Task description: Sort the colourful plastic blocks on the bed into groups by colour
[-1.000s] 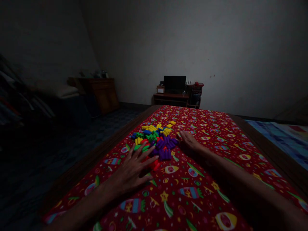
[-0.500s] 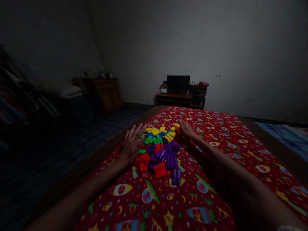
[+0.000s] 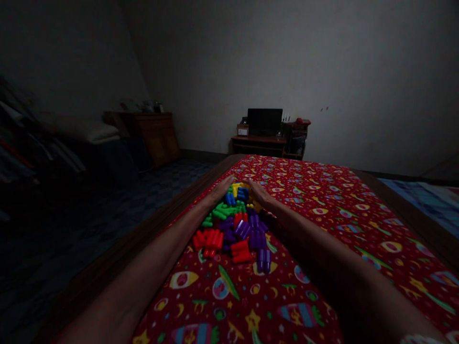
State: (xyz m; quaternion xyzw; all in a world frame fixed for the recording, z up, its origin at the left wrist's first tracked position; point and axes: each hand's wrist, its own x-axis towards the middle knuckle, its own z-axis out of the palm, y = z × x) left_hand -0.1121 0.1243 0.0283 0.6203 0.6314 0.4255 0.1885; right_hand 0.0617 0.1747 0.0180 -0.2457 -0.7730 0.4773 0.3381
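A heap of plastic toy pieces, made of short joined tubes, lies on the red patterned cloth (image 3: 251, 291). Purple pieces (image 3: 257, 236) and red pieces (image 3: 241, 252) are nearest to me, green pieces (image 3: 225, 210) sit in the middle, and blue pieces (image 3: 243, 193) and yellow ones are at the far end. My left hand (image 3: 221, 190) rests along the heap's far left side, fingers stretched forward. Along the far right side lies my right hand (image 3: 260, 194), stretched out too, beside the yellow pieces. Both hands cup the heap from outside; neither grasps a piece.
The cloth covers a raised surface with a dark brown border (image 3: 172, 210). Beyond it a desk (image 3: 258, 142) carries a black monitor (image 3: 265, 121). A wooden cabinet (image 3: 158, 136) stands back left on blue floor tiles (image 3: 107, 205). Blue checked fabric (image 3: 419, 198) lies at the right.
My left hand has moved forward and right, and my right hand inward to the left. The far yellow and blue pieces are pushed closer together; more green and red pieces show on the left.
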